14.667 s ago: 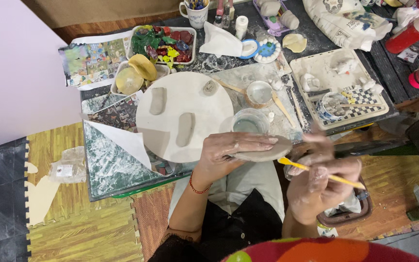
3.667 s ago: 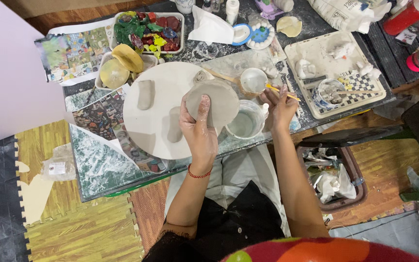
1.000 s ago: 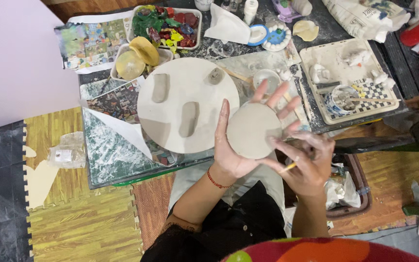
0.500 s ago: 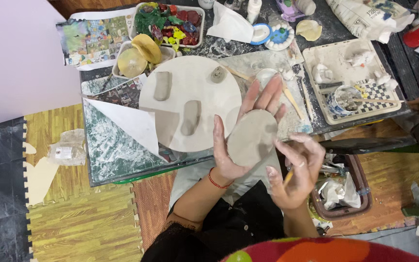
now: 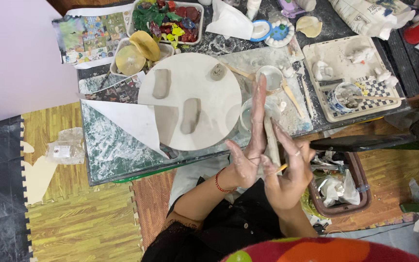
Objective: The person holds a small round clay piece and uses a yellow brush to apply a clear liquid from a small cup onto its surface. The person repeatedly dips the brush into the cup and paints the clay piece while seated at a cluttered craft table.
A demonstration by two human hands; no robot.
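Craft workroom, seen from above: wood-grain foam floor mats (image 5: 73, 223) beneath a low worktable (image 5: 117, 145) with a marbled green-and-white covering, heavily cluttered. Largest item on it, a round pale work board (image 5: 204, 82), bearing two oblong grey clay lumps (image 5: 190, 115) and one small clay knob (image 5: 217, 71); a white paper sheet (image 5: 127, 121) overlaps its left edge. To the right, a square cream tray (image 5: 335, 63) holding small white clay figures and a patterned cup of tools. At the far edge, a tub of mixed coloured clay pieces (image 5: 166, 17) and a container with yellow sponges (image 5: 139, 51). Beside the board, a small clear bowl (image 5: 270, 77). Off the table at right, a brown waste bin (image 5: 340, 187) with crumpled paper. Left hand (image 5: 248, 150), clay-dusted, red cord at the wrist, fingers straight and extended, pressed flat against one face of a flat clay disc (image 5: 271, 143), seen edge-on, upright, above the lap just off the table's near edge. Right hand (image 5: 289, 172), fingers likewise flat against the opposite face, with a thin yellow tool (image 5: 281, 168) tucked near the palm. Progress, as judged: the disc is flattened and shaped; the lumps on the board remain unworked and nothing appears joined.
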